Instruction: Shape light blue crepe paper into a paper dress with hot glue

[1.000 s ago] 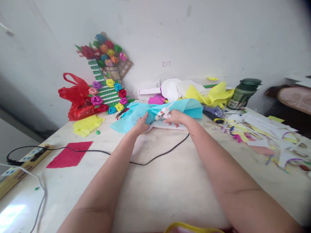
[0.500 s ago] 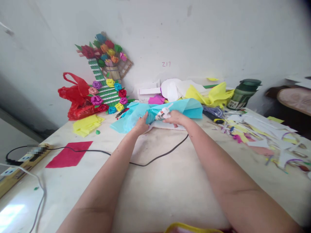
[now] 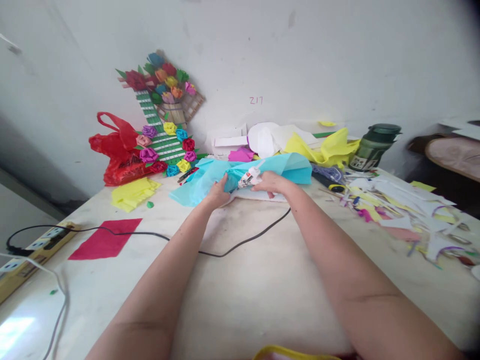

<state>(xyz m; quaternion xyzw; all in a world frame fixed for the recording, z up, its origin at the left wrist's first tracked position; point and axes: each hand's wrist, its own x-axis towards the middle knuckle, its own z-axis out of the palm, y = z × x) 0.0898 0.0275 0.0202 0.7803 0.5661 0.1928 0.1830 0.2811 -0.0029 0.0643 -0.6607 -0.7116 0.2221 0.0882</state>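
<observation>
A sheet of light-blue crepe paper point(image 3: 292, 167) lies spread and bunched near the back of the table, with a white piece point(image 3: 258, 195) under it. My left hand point(image 3: 218, 193) is closed on the gathered part of the blue paper, thumb on top. In my right hand point(image 3: 273, 182) is a white glue gun point(image 3: 250, 176), its nozzle end close to the gathered paper. Whether the nozzle touches the paper I cannot tell. The gun's black cord point(image 3: 240, 244) runs left across the table beneath my left forearm.
Left: power strip point(image 3: 37, 252), dark-red paper square point(image 3: 107, 240), yellow paper point(image 3: 135, 194), red plastic bag point(image 3: 122, 155). A paper-flower decoration point(image 3: 165, 120) leans on the wall. Right: green bottle point(image 3: 377, 147), yellow-and-black cutter point(image 3: 328, 182), and paper scraps point(image 3: 405, 205).
The glue gun has shifted very slightly left and down by the gathered blue paper. Both hands keep their hold, and the view has moved a little.
</observation>
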